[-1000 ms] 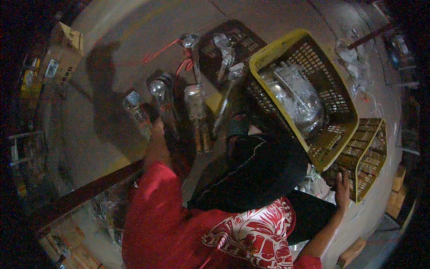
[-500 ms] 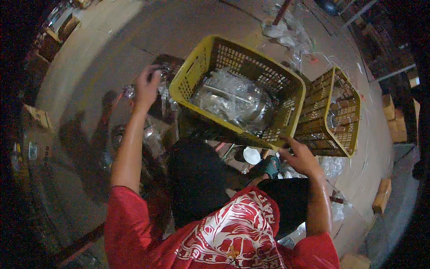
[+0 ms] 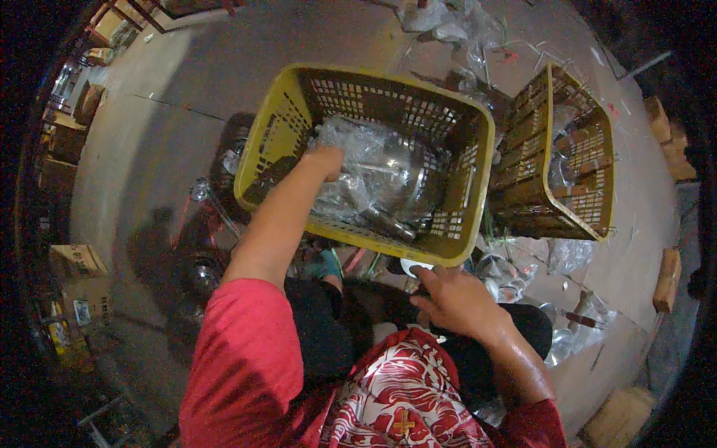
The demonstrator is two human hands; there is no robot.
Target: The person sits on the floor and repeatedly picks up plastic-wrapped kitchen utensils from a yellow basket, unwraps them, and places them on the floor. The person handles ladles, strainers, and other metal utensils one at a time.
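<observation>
My left hand (image 3: 325,162) reaches down into a yellow slotted plastic crate (image 3: 280,205), its fingers closed on crumpled clear plastic film (image 3: 340,136). Beside that hand, inside the crate, lies a shiny round metal piece (image 3: 396,172) with a thin bar across it, partly covered by film. A short metal cylinder (image 3: 392,224) rests near the crate's front wall. My right hand (image 3: 459,302) is just below the near right part of the rim, thumb and fingers apart; whether a fingertip touches the rim I cannot tell.
A second yellow crate (image 3: 549,160) stands tilted on the right, with wrapped items in it. Clear plastic bags (image 3: 575,255) and scraps litter the floor at right and far side. Cardboard boxes (image 3: 78,260) stand at left; a brown block (image 3: 667,280) lies far right.
My left hand has moved from outside the crate's left side into it and onto the film. My right hand has shifted left and nearer to me. The crate appears further left in view.
</observation>
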